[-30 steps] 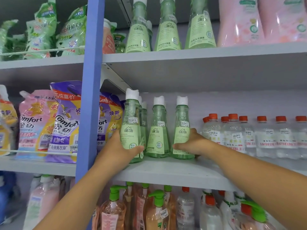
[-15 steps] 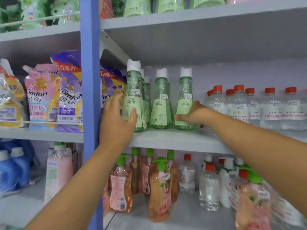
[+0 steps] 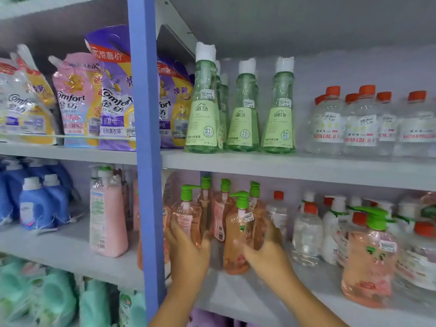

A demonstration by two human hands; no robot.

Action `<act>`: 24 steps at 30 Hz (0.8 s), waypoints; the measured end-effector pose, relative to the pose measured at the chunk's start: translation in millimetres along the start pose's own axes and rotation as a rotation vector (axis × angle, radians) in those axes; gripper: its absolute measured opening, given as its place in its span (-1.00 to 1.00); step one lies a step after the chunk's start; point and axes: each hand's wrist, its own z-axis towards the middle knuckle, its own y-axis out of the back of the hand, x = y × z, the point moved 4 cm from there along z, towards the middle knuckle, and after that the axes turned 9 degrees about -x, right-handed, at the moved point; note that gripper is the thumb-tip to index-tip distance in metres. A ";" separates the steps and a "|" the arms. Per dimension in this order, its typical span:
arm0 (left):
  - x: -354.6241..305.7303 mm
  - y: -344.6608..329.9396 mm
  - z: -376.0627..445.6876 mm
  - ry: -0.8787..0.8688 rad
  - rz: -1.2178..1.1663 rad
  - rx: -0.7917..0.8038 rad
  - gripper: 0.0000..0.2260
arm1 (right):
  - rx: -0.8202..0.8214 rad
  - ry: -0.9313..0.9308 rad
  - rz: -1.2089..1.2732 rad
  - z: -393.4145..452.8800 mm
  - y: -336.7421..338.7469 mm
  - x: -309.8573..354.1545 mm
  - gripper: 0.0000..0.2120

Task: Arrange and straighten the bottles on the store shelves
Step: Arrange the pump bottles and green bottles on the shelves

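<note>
- Across the whole view: grey shelves (image 3: 283, 165) split by a blue post (image 3: 146, 161), stocked top to bottom.
- On the upper shelf left of the post, a row of Comfort pouches (image 3: 77, 100) behind a thin rail; the purple one sits partly behind the post.
- Same shelf, right of the post: green bottles (image 3: 243, 109) with white caps, three in front standing upright, a couple more tucked behind the leftmost. Just beside them to the right, clear bottles (image 3: 361, 123) with red caps.
- Lower shelf, left bay: blue jugs (image 3: 35, 206) and a tall pink bottle (image 3: 107, 213).
- Lower shelf, right of the post: the peach pump bottles (image 3: 221, 208) with green pumps, bunched close together. That's where both hands are.
- Left hand (image 3: 188, 251) is curled round the left pump bottle (image 3: 186, 218), thumb at the right side, so its grip is closed on that one.
- Right hand (image 3: 266, 253) wraps the front pump bottle (image 3: 238, 234), fingers round the right side, thumb across the front. Grip closed on it too. It's a bit blurry.
- Further right, another peach pump bottle (image 3: 368, 256) stands alone near the shelf edge, with small clear and white bottles (image 3: 306, 234) behind it.
- Bottom shelf, left: teal jugs (image 3: 54, 300), pretty blurred.
</note>
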 end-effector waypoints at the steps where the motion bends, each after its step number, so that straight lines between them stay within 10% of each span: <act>1: 4.4 -4.8 5.9 0.032 0.018 0.008 -0.09 | 0.008 -0.011 0.030 4.3 -12.3 -9.5 0.00; 11: 25.3 -33.5 40.4 -0.023 0.274 -0.045 -0.37 | -0.118 -0.154 -0.076 6.0 -6.1 -49.8 -0.35; 15: 3.8 -54.4 1.0 -0.091 0.147 0.140 -0.16 | -0.323 -0.232 -0.051 -0.2 43.4 -78.3 -0.40; 24: -38.6 -106.6 -63.7 -0.249 0.127 0.512 0.08 | -0.545 -0.211 -0.094 -27.4 89.2 -69.8 0.06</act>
